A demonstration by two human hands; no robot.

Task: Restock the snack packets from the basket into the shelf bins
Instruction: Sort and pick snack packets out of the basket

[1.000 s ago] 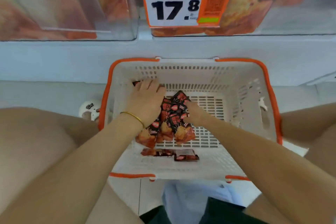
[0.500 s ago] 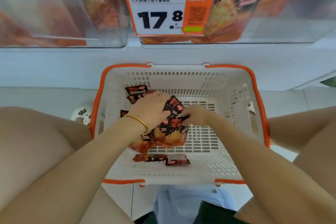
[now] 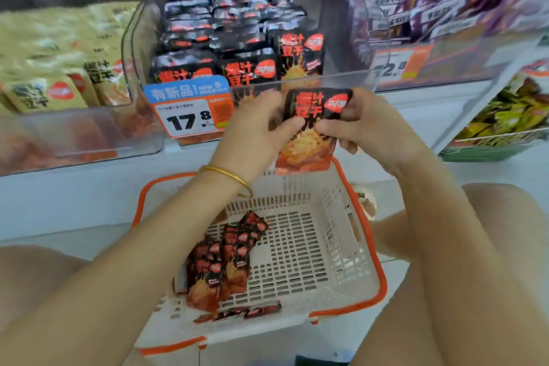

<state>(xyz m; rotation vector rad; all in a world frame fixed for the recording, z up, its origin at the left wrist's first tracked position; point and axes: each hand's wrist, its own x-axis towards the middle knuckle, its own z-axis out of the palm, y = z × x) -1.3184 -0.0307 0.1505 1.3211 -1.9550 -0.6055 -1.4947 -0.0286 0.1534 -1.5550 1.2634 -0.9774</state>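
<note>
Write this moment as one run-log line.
left hand: holds packet stack | right hand: holds same stack | stack: above basket, before black-packet bin | basket: loose packets inside

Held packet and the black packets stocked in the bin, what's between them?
In the head view, only the bin's clear front wall separates the held packet from the stocked packets.

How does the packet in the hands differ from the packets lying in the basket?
The held packet stands upright above the basket; the basket packets lie heaped on its floor. The left hand and right hand pinch the held packet; nothing touches the basket packets. Both share the black-and-orange print.
</note>
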